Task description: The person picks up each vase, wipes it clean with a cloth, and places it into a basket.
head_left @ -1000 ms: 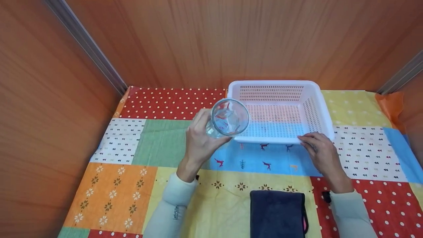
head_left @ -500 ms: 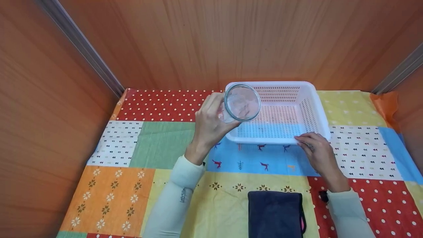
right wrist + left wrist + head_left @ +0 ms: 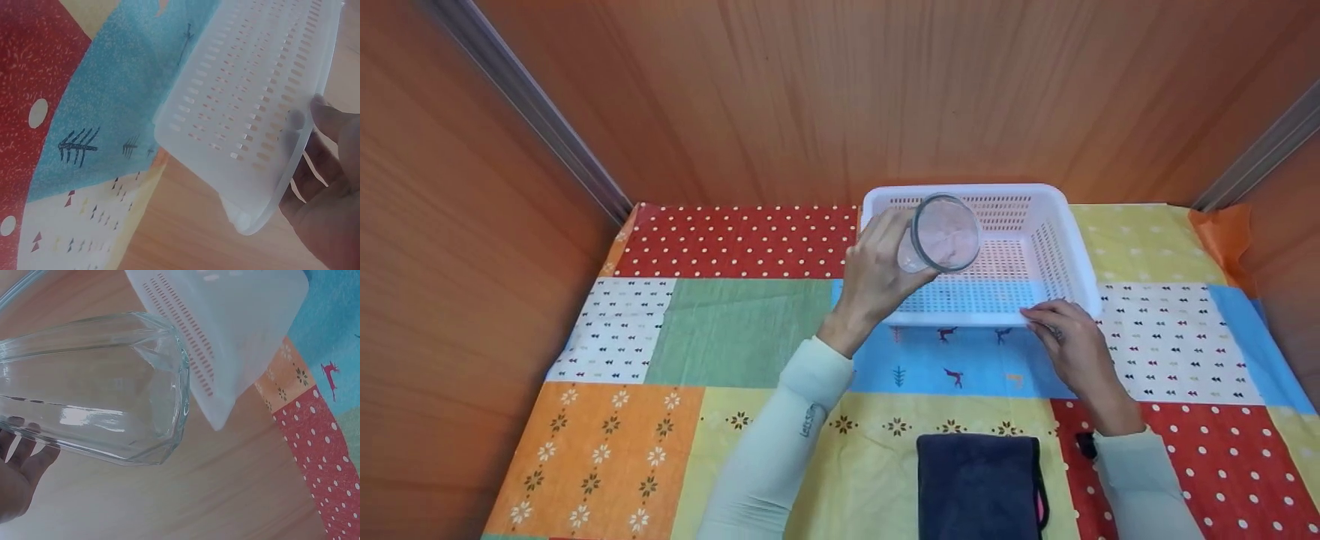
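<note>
My left hand [image 3: 876, 271] grips a clear drinking glass [image 3: 948, 234], holding it tilted above the left part of a white plastic basket [image 3: 960, 319]. Its mouth faces up toward the head camera. The left wrist view shows the faceted sides and thick base of the glass [image 3: 101, 391], with fingertips [image 3: 40, 460] curled against its side. At the basket's front right, my right hand [image 3: 1076, 345] pinches the rim. In the right wrist view the thumb is on one side of the slotted basket wall [image 3: 225, 107] and the fingers are on the other.
A folded dark cloth [image 3: 979, 484] lies near the front of the patchwork tablecloth [image 3: 742, 330]. Wood-grain panels rise behind [image 3: 780, 97] and at both sides. An orange flap of fabric [image 3: 1222, 244] sits at the back right corner.
My left hand has carried the glass to the right and away from me, from beside the basket's left edge to over its inside. The right hand keeps its hold on the rim.
</note>
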A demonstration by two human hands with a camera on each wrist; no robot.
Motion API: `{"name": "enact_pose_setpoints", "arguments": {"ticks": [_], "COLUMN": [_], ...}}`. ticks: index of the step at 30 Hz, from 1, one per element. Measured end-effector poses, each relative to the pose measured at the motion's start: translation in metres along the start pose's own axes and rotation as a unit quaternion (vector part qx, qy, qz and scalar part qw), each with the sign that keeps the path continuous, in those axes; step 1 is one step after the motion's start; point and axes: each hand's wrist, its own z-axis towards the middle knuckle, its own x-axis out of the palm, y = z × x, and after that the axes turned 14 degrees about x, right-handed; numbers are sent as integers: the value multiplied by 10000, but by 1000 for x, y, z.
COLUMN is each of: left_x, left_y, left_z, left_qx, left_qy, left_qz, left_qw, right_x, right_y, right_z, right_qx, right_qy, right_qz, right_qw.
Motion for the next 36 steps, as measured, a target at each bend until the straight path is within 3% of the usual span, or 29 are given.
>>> {"name": "enact_pose_setpoints", "arguments": {"ticks": [10, 18, 23, 29, 36], "left_x": [29, 51, 66, 76, 83], "left_y": [3, 10, 11, 10, 10], "left_z": [2, 1, -3, -3, 8], "left_qx": [-8, -15, -279, -636, -879], "left_qy": [765, 1161, 1535, 2144, 2368], "left_qz": [134, 388, 463, 582, 477], "left_qw": [9970, 9925, 9867, 9729, 9664], "right_x": [1, 0, 0, 1, 1], "right_y": [-2, -1, -1, -2, -3], "right_z": [2, 1, 0, -1, -1], "right_qx": [-180, -58, 51, 126, -5], "right_qy": [-111, -2, 50, 100, -9], "right_qz": [-23, 18, 0, 41, 33], "right_qw": [9998, 10000, 10000, 9999, 10000]}}
